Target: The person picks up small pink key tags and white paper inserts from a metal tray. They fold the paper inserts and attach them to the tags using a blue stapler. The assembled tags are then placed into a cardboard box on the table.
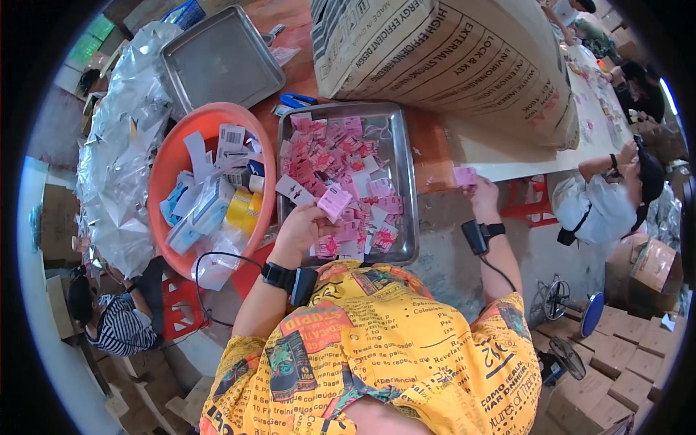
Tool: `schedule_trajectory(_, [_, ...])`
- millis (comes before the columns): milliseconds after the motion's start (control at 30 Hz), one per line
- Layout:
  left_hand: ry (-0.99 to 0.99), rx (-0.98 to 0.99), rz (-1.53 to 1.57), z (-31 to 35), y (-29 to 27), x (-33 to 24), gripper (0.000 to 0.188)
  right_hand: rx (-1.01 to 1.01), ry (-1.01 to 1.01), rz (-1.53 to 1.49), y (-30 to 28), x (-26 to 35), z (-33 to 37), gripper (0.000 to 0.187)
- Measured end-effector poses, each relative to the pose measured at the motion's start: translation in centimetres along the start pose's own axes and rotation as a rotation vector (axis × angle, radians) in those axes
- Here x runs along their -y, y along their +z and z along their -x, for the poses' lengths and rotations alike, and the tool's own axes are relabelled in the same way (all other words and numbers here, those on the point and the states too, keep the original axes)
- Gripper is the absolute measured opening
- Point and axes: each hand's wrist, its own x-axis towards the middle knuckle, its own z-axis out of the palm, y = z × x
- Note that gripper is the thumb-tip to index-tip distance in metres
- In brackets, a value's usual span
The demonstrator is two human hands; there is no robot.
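My left hand point(303, 226) is over the near left part of a metal tray point(403, 145), its fingers closed on a small pink card point(334, 202). Under and around it the tray holds a loose heap of pink and white cards point(319, 156), some with bright pink pieces on them. Out to the right, beyond the tray, my right hand point(482, 197) is raised and pinches another pink card point(465, 175) between its fingertips. Each wrist wears a black strapped device.
Left of the tray stands an orange basin point(161, 156) with labels, yellow tape point(245, 210) and plastic wrapping. Behind are another metal tray point(221, 58), a blue-handled tool point(297, 100) and a large printed carton point(449, 65). Silver foil packaging point(119, 159) lies far left. Several people work nearby.
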Motion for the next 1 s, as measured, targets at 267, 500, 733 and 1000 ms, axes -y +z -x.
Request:
schedule_trajectory(267, [0.175,-0.065,0.007,-0.4,0.2,-0.3,0.019,-0.241,-0.381,0.372,-3.8,0.9,-9.6,0.031])
schedule_trajectory(500, [0.197,-0.236,-0.230,-0.1,0.7,0.3,0.024,0.914,-1.014,0.884,18.7,0.1,12.8,0.051])
schedule_trajectory(733, [0.230,-0.114,-0.227,1.0,0.4,-1.2,0.039,1.277,-0.566,0.823,22.9,-2.9,13.4,0.051])
schedule_trajectory(1000, [0.104,-0.215,-0.084,0.4,-1.4,0.5,0.027,0.449,-1.028,1.796,24.5,-0.4,0.7,0.021])
